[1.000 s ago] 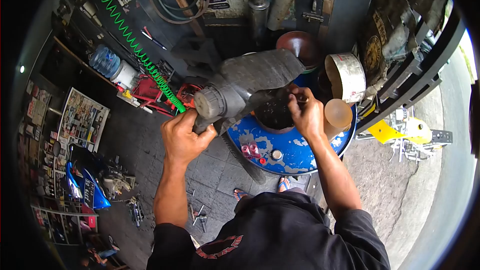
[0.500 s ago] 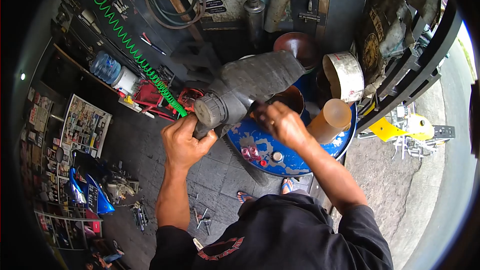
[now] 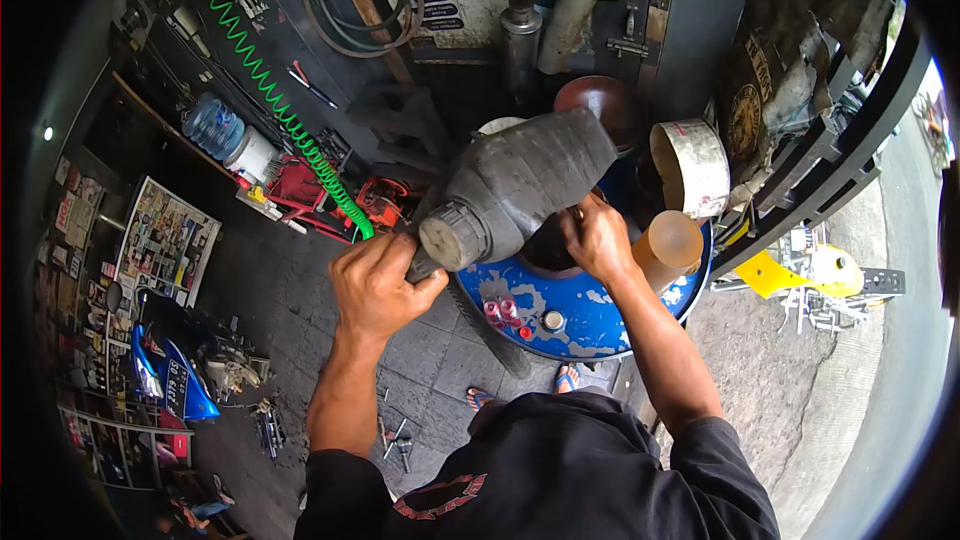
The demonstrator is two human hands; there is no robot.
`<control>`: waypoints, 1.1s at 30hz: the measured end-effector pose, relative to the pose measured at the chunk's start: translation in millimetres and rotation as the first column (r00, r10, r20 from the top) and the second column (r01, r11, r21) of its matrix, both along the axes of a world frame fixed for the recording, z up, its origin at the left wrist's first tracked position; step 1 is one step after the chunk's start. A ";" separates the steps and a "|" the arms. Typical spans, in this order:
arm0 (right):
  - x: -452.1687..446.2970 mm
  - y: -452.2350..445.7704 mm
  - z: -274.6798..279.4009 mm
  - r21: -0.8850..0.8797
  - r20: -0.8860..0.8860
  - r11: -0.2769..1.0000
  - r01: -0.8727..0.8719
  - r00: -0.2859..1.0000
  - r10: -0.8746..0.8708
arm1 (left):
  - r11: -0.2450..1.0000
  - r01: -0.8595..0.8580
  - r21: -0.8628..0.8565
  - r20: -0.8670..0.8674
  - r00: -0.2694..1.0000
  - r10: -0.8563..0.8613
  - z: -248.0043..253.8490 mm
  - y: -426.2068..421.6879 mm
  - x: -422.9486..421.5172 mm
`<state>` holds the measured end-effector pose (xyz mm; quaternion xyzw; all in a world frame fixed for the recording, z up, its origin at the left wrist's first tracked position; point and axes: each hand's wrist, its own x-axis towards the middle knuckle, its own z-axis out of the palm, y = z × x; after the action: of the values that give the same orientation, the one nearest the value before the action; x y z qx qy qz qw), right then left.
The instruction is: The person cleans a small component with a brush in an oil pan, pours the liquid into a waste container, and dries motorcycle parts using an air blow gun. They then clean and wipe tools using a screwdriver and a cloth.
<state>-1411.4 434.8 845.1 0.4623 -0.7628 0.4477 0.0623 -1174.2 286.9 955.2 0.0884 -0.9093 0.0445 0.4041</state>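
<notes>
With left hand (image 3: pixel 380 282) curled, gripping the dark canister (image 3: pixel 540 175) beside its cap (image 3: pixel 452 237), holding it sideways over the blue drum (image 3: pixel 590 325); with right hand (image 3: pixel 602 240) reaching forward, bent-fingered, by the dark tub (image 3: pixel 546 254), cannot tell whether grasping.

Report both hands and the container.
Left hand gripping the dark container. Right hand alongside, fingertips partly hidden. Amber cup near right hand, on blue drum.

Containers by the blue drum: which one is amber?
The cup just beside the right hand; the wide round container beyond it is whitish, and the bowl is dark red.
</notes>
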 end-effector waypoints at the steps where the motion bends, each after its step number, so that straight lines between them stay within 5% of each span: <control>1: 1.9 5.5 3.8 0.195 0.016 0.980 0.033 0.999 -0.037 | 1.000 -0.006 0.000 -0.004 1.000 0.006 -1.9 -2.4 0.8; 3: 3.2 9.9 3.7 0.354 0.013 0.933 0.067 0.997 -0.077 | 0.999 -0.008 0.034 0.031 1.000 0.007 -7.8 -5.9 3.5; 6: 9.1 7.6 7.8 -0.113 0.174 0.991 0.077 0.983 -0.057 | 0.998 0.010 0.055 0.005 1.000 -0.010 -5.1 -6.5 1.2; 9: 3.7 0.5 -2.8 -0.158 0.172 0.987 0.032 0.985 -0.004 | 0.998 0.040 0.058 -0.008 0.999 -0.039 -3.2 -6.6 0.9; 10: 2.0 7.2 -2.9 0.090 0.110 0.993 0.075 0.990 -0.085 | 0.998 0.040 0.057 -0.010 0.999 -0.040 -2.9 -6.8 1.2; 13: 3.8 15.1 -10.2 0.204 0.097 0.970 0.133 0.983 -0.155 | 0.999 0.019 0.041 -0.032 0.999 -0.018 -1.5 -9.1 2.4; 14: 9.0 12.4 -7.0 -0.001 0.148 0.993 0.117 0.982 -0.116 | 0.999 0.026 0.045 -0.034 0.999 -0.024 -0.5 -10.4 2.0; 17: 8.9 4.3 -1.3 -0.227 0.066 0.974 -0.011 0.997 0.027 | 0.998 0.049 0.049 -0.007 0.999 -0.049 -0.2 -9.1 3.8; 19: 5.8 8.5 -1.0 -0.139 0.045 0.990 0.019 0.999 -0.012 | 0.998 0.059 0.033 0.003 0.998 -0.059 0.9 -8.8 4.3; 21: 4.8 16.8 -3.6 0.316 0.010 0.943 0.101 0.994 -0.110 | 0.999 0.034 0.016 0.013 0.999 -0.035 0.8 -8.5 8.0; 23: 9.6 16.7 -1.5 0.221 0.026 0.970 0.103 0.993 -0.112 | 0.999 0.040 0.029 -0.010 0.999 -0.039 2.2 -10.0 9.1; 25: 14.6 11.6 2.0 -0.263 -0.005 0.964 -0.027 1.000 0.027 | 0.997 0.055 0.050 -0.021 0.998 -0.054 2.7 -8.3 10.3; 27: 11.1 14.3 -2.8 -0.219 -0.001 0.975 -0.032 0.999 0.032 | 0.997 0.068 0.028 -0.006 0.998 -0.068 5.7 -5.9 10.8; 30: 7.3 22.3 -4.7 0.270 -0.041 0.955 0.121 0.993 -0.114 | 0.998 0.021 0.052 0.015 1.000 -0.021 -1.5 -5.5 14.8; 31: 9.2 22.6 -5.5 0.271 -0.041 0.955 0.120 0.993 -0.113 | 0.998 0.019 0.053 0.015 1.000 -0.020 -1.5 -5.8 14.7; 33: 15.5 21.3 -0.5 -0.117 0.009 0.992 0.048 0.999 -0.047 | 0.998 0.056 0.034 -0.043 0.998 -0.055 -2.0 -6.8 11.3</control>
<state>-1395.8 456.1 844.7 0.4381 -0.7464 0.4914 0.0975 -1162.8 280.1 953.2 0.0711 -0.9033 0.0156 0.4227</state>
